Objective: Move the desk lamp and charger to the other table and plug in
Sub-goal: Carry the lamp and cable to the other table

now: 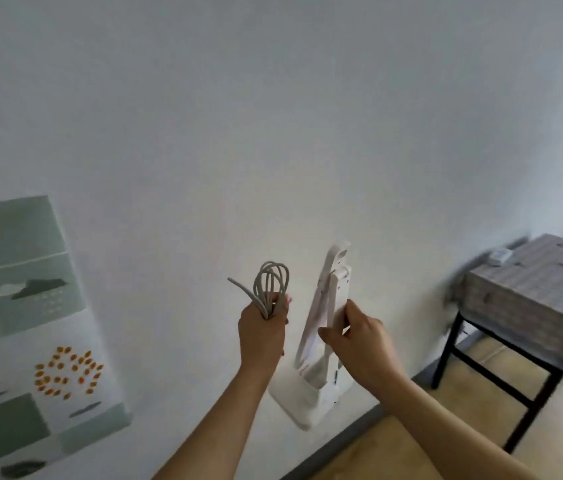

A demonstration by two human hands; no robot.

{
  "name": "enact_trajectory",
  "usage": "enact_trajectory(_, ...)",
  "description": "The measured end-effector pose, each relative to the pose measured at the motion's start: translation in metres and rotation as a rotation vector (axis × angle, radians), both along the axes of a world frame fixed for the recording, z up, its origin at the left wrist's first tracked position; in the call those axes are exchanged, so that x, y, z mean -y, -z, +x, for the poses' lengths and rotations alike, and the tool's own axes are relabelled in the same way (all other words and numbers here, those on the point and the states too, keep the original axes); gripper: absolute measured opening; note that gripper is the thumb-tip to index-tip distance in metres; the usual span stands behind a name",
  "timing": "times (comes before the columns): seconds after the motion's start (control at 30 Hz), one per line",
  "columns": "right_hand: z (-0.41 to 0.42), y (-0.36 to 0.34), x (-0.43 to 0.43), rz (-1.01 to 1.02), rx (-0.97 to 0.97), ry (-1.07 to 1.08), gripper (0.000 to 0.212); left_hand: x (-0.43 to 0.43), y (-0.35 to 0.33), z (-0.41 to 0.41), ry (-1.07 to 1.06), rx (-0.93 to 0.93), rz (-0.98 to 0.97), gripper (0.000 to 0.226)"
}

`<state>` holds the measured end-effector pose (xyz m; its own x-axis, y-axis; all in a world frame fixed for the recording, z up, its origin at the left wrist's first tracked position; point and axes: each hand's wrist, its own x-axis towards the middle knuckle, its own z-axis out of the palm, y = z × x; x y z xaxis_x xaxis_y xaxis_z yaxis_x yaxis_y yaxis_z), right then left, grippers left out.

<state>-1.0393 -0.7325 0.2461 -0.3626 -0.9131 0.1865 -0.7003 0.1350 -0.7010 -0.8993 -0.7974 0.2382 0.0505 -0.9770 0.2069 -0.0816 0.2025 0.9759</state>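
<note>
Head view, 6 o'clock: both forearms raised before a pale wall, apparently in the middle of carrying.
Right hand: curled round the upright stem of the desk lamp, thumb on one side and fingers on the other; gripped there probably to let the heavier base hang low and steady.
Desk lamp: white, folded flat, resting on no surface, base toward 6 o'clock, head toward 12 o'clock.
Left hand: closed tight round a coiled grey charger cable, just beside the lamp at its 9 o'clock; loops standing above the fist, one loose end sticking out to 10 o'clock. Coiled likely to avoid dragging. Plug or adapter: cannot tell, perhaps hidden in the fist.
Table: at 3 o'clock, well apart, checked cloth, black legs; presumably the destination.
Small white object: on the table's far edge, too blurred to name.
Poster: at 8 o'clock on the wall, seemingly unrelated.
</note>
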Motion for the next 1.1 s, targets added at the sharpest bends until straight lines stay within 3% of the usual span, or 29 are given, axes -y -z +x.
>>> enact_trajectory(0.2,-0.102,-0.006,0.026,-0.048,-0.011,0.232,0.026,0.060,-0.008,-0.127,0.206,0.005,-0.021,0.017)
enact_trajectory(0.5,-0.249,0.000,0.018,-0.058,-0.061,0.501,0.022,0.083,-0.003,-0.297,0.498,-0.022,-0.035,0.019)
enact_trajectory(0.73,-0.372,0.012,0.021,-0.097,-0.032,0.589,0.021,0.098,0.004,-0.430,0.586,-0.018,-0.059,0.022)
enact_trajectory(0.93,-0.493,-0.001,-0.001,-0.120,-0.030,0.647,0.015,0.091,-0.009,-0.567,0.680,-0.048,-0.038,0.038)
enact_trajectory(1.1,-0.584,-0.009,-0.030,-0.098,-0.051,0.730,0.015,0.080,-0.005,-0.659,0.703,-0.060,-0.004,0.031)
